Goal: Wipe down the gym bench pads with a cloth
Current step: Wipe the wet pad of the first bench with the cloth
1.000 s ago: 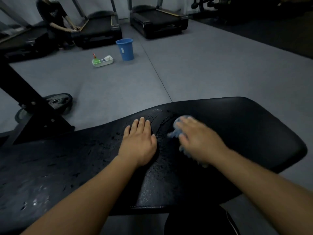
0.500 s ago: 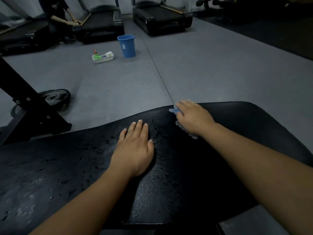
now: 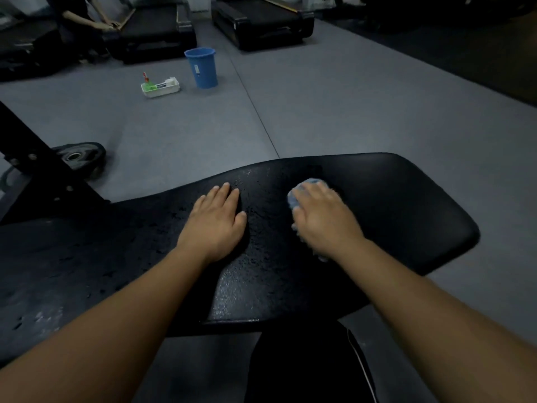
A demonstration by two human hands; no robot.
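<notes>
"Black, wet-speckled bench pad [image 3: 392,216] nearest the viewer: what is happening on it?"

"Wiping, and about midway by my judgement. The left hand [image 3: 213,225] lies flat on the pad's middle, fingers straight, holding nothing. Just right of it on the pad, the right hand [image 3: 322,219] curls over a bunched blue cloth [image 3: 293,199] and presses it down. Droplets show on the pad around the left hand, so the next stroke probably calls for carrying the cloth across them with steady pressure."

"And the count, going outward from the pad?"

"One pad, two hands, one cloth. On the floor just beyond the pad's far left edge lies one weight plate [image 3: 78,158]. Further beyond sit one white tray [image 3: 161,88] of supplies and, beside it, one blue bucket [image 3: 202,68]. Furthest off are two treadmills [image 3: 261,21] plainly, and one crouching person [image 3: 72,27] at the left."
</notes>
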